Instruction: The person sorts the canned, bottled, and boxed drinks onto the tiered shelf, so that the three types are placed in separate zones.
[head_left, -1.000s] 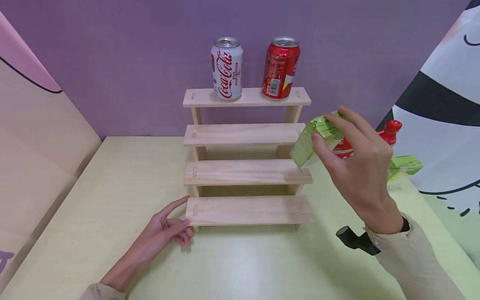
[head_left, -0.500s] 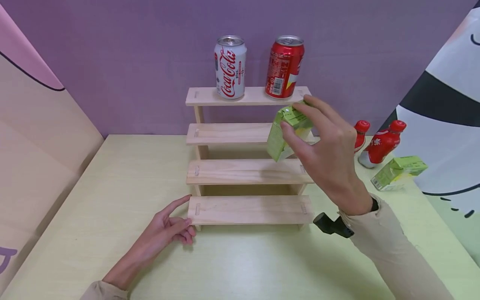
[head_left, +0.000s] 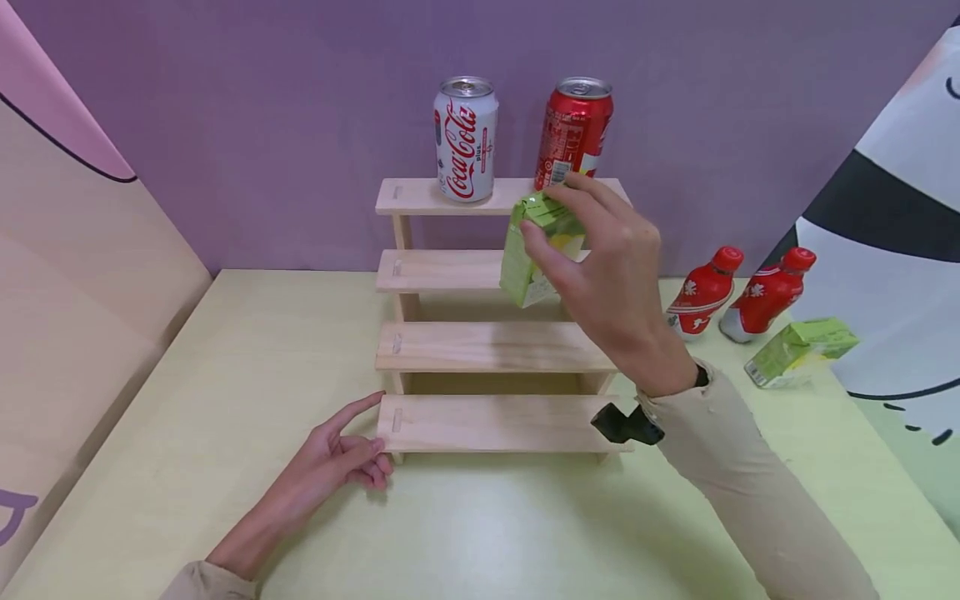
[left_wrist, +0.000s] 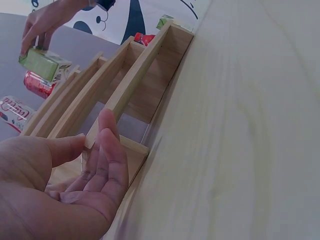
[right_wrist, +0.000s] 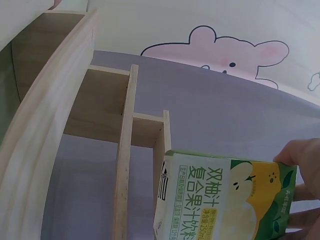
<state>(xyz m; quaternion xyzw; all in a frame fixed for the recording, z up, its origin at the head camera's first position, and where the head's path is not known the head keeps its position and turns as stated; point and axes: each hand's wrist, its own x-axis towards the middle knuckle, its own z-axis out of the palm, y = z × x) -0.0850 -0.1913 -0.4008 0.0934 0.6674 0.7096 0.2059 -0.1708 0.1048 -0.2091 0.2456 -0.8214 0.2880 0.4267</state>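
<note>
Head view: R hand (head_left: 607, 275) pinches a green juice carton (head_left: 536, 250) from above, thumb on near face, fingers over its top; the carton hangs tilted in the air over the right part of the wooden stepped rack (head_left: 495, 350), at about the level of the 2nd step from top, not yet resting on any step. L hand (head_left: 337, 462) lies on the table (head_left: 225, 400) at the rack's lower-left corner, index finger out and touching the bottom step's end, other fingers loosely curled, holding nothing. On the top step stand a white cola can (head_left: 465, 137) and a red can (head_left: 573, 133), upright, side by side. Off to the right on the table: two red bottles (head_left: 738, 292) and a 2nd green carton (head_left: 798, 350) lying down, well apart from the rack. L wrist view: the palm (left_wrist: 75, 185) is open against the rack's near end, fingers relaxed; far off, the R hand w/ carton (left_wrist: 45, 62) shows above the upper steps. R wrist view: carton (right_wrist: 225, 200) fills the lower frame, fingertips (right_wrist: 302, 160) on its right edge, steps behind it bare. Judgement: top tier looks done w/ 2 cans; this carton is mid-carry, still to be set down; 3 lower steps hold nothing, and the bottles + other carton seem left to go.
</note>
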